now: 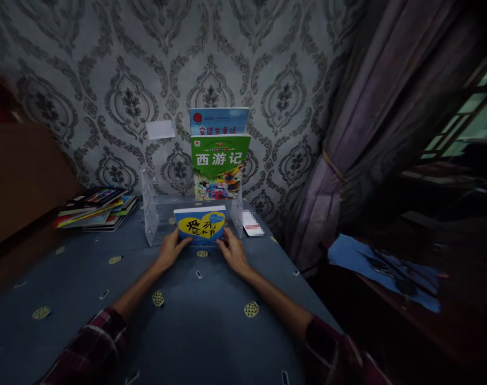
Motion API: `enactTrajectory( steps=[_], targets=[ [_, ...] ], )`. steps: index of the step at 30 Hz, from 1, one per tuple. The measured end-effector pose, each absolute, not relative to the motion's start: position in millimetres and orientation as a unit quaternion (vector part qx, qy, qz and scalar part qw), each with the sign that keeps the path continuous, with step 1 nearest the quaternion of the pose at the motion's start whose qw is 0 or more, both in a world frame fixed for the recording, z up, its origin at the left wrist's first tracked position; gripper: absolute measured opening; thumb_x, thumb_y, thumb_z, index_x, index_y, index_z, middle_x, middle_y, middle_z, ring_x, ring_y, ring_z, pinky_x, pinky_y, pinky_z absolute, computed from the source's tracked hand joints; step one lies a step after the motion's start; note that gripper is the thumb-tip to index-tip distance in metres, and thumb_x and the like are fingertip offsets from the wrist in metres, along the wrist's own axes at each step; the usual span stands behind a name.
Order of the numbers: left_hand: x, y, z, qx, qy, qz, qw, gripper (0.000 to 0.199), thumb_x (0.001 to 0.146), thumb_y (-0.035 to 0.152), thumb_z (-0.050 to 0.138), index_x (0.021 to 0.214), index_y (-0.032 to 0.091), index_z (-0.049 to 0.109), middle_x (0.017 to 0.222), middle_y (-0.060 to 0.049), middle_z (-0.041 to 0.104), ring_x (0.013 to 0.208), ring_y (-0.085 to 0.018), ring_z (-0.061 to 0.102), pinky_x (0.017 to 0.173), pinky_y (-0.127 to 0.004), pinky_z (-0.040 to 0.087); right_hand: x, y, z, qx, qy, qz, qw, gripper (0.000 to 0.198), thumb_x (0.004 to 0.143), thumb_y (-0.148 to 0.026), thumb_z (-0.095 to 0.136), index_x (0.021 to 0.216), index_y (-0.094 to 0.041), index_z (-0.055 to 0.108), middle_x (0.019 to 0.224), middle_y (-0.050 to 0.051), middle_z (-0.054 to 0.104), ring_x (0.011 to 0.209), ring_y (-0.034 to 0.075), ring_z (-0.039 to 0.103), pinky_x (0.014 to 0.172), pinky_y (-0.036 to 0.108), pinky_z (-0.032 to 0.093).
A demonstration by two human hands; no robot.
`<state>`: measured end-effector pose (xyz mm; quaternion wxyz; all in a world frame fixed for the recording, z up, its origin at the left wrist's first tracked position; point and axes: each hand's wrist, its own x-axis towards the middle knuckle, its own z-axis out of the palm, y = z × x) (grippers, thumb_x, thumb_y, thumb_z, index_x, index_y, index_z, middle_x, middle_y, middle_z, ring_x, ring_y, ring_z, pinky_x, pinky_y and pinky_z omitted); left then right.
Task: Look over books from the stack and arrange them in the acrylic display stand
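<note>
A small blue book (201, 239) with a yellow heart on its cover stands between my two hands, at the front of a clear tiered book rack (149, 214). My left hand (171, 249) grips its left edge, thumb across the cover. At the opposite edge, my right hand (232, 249) holds it the same way; the other fingers of both hands are mostly hidden behind it. Higher on the rack stands a green picture book (219, 168), and behind that rises a blue book (219, 121), its lower part covered.
Left of the rack lies a stack of thin books (99, 206), beside a brown box (22, 176). A white card (160, 129) tops the rack's left side. A partly pixelated paper (252, 223) lies right of it. A tied curtain (331, 160) hangs beyond the table's right edge.
</note>
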<state>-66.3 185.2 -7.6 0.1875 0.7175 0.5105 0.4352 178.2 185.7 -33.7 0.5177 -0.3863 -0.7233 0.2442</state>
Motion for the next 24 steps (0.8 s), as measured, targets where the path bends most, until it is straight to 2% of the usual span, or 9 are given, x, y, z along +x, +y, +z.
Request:
enactTrajectory(
  steps=[9,13,20,24],
  targets=[
    [-56.6,181.2,-17.7,0.708,0.523,0.445,0.166,0.047,0.091,0.054,0.053,0.119,0.017,0.056,0.089,-0.005,0.07,0.08,-0.025,0.065,0.072,-0.034,0.05,179.7,176.6,-26.4,-0.404,-0.716,0.227,0.522,0.027,0.092,-0.027,0.052,0.119,-0.022,0.056,0.084,0.003,0.063,0.077,0.02,0.061,0.076,0.035,0.051],
    [-55.9,177.2,-12.6,0.715,0.516,0.442,0.166,0.043,0.091,0.055,0.053,0.114,0.018,0.057,0.094,-0.007,0.072,0.085,-0.027,0.068,0.075,-0.036,0.053,181.7,178.7,-18.4,-0.41,-0.714,0.219,0.523,0.026,0.091,-0.026,0.052,0.116,-0.022,0.057,0.085,0.004,0.063,0.079,0.021,0.06,0.078,0.036,0.051],
    [-49.1,180.3,19.5,0.717,0.505,0.458,0.142,0.039,0.09,0.056,0.054,0.101,0.019,0.059,0.093,-0.008,0.073,0.082,-0.026,0.069,0.072,-0.035,0.054,190.5,187.7,14.6,-0.408,-0.72,0.186,0.53,0.031,0.092,-0.028,0.052,0.122,-0.021,0.056,0.091,0.007,0.063,0.082,0.024,0.061,0.078,0.038,0.051],
    [-45.9,188.9,49.3,0.737,0.475,0.468,0.106,0.039,0.092,0.052,0.055,0.11,0.018,0.059,0.103,-0.009,0.073,0.09,-0.027,0.069,0.078,-0.035,0.054,197.7,194.2,41.6,-0.383,-0.738,0.174,0.528,0.03,0.095,-0.032,0.05,0.123,-0.02,0.054,0.089,0.006,0.063,0.081,0.023,0.062,0.075,0.036,0.05]
  ],
)
